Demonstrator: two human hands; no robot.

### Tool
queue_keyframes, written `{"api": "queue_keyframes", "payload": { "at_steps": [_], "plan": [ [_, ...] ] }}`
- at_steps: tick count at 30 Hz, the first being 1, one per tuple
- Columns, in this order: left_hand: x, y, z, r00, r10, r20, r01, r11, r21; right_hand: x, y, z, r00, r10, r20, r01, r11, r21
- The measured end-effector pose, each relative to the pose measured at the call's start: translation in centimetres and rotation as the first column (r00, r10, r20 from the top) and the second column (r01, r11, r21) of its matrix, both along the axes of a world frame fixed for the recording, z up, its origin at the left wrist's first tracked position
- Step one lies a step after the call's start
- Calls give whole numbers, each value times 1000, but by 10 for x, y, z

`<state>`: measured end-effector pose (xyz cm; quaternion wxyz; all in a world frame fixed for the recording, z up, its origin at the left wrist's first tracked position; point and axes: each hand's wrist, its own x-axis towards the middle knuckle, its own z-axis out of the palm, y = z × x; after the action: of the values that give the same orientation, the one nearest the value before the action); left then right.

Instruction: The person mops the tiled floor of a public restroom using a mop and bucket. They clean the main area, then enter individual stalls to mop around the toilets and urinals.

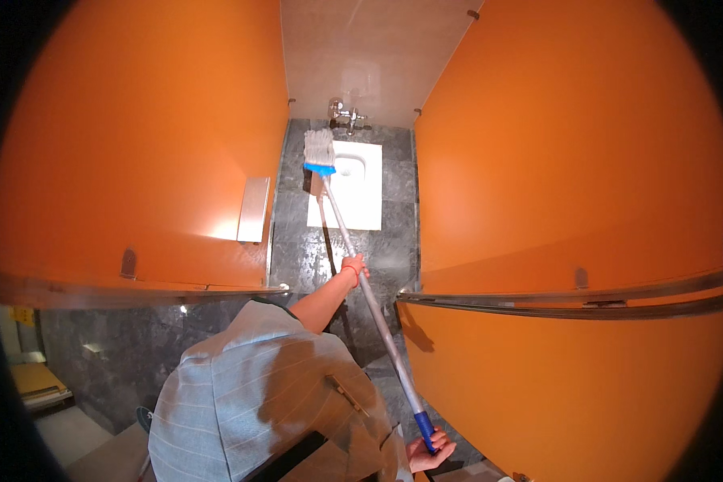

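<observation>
My left hand (354, 269), with a red cord at the wrist, is wrapped around the middle of a metal mop pole (381, 322). Lower in the picture, my right hand (431, 452) grips the blue sleeve (425, 425) at the pole's end. The pole slants up and left to a blue clamp (320, 169) carrying a grey string mop head (320, 146). That head overlaps the left rim of a white squat toilet (364, 205) set in the floor. Its shadow lies apart from it, so the head seems lifted.
Orange partitions (156, 132) (548, 150) flank the stall. A metal dispenser (253, 209) juts from the left one. Chrome flush pipework (350, 115) stands behind the toilet. An orange door (548, 373) is at lower right. The grey tile floor (391, 241) looks wet in places.
</observation>
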<state>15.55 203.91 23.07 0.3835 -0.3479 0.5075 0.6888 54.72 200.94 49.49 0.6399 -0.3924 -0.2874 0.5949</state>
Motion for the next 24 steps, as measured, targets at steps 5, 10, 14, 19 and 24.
{"api": "queue_keyframes", "payload": {
  "at_steps": [5,10,14,19,24],
  "plan": [
    [36,-49,-75,973,-98,209,114,991,-69,-48,-2,20,902,218,372,-299,939,173],
    [91,-42,-54,856,-148,496,216,973,-82,-71,-5,77,858,138,496,-266,944,197],
    [105,-11,-39,824,-281,492,316,949,13,-76,-9,108,859,-1,513,-123,970,208],
    [127,25,-39,758,-427,493,407,900,154,-67,-20,113,792,-161,589,-84,927,366],
    [188,43,-26,609,-618,496,610,765,204,-56,-29,134,688,-409,599,25,839,543]
  ]
}}
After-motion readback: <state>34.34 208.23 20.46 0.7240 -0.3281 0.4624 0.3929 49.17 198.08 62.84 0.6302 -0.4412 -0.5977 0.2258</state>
